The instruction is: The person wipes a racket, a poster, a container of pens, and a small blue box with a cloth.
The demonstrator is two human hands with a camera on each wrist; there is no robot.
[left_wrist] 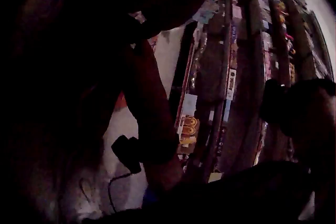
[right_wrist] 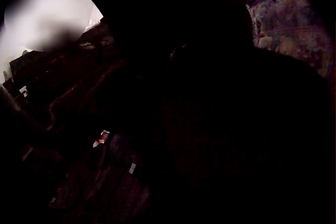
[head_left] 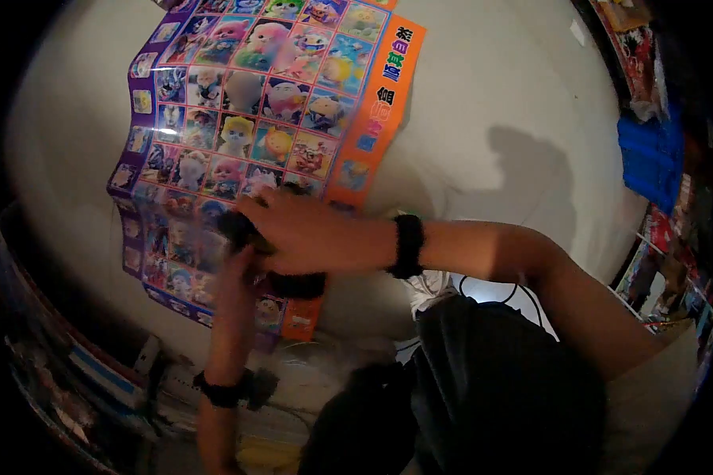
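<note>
A glossy poster [head_left: 285, 99] with a grid of toy-figure pictures, one purple edge and one orange edge with Chinese characters, is spread on a pale surface. Over its lower part my two hands meet. The right hand [head_left: 301, 237] comes in from the right, fingers bent over a small dark thing [head_left: 242, 228] whose kind I cannot tell. From below, my blurred left hand [head_left: 239, 289] reaches up, its fingertips right at that dark thing. Black bands circle both wrists. In the right wrist view, a strip of the poster [right_wrist: 294, 24] shows; the hands are lost in darkness there.
The pale surface [head_left: 483, 103] surrounds the poster. A blue container [head_left: 650, 158] and colourful packages [head_left: 638, 55] line the far right. Shelves of small goods [left_wrist: 231, 87] fill the left wrist view. A bright light [right_wrist: 47, 16] glares in the right wrist view.
</note>
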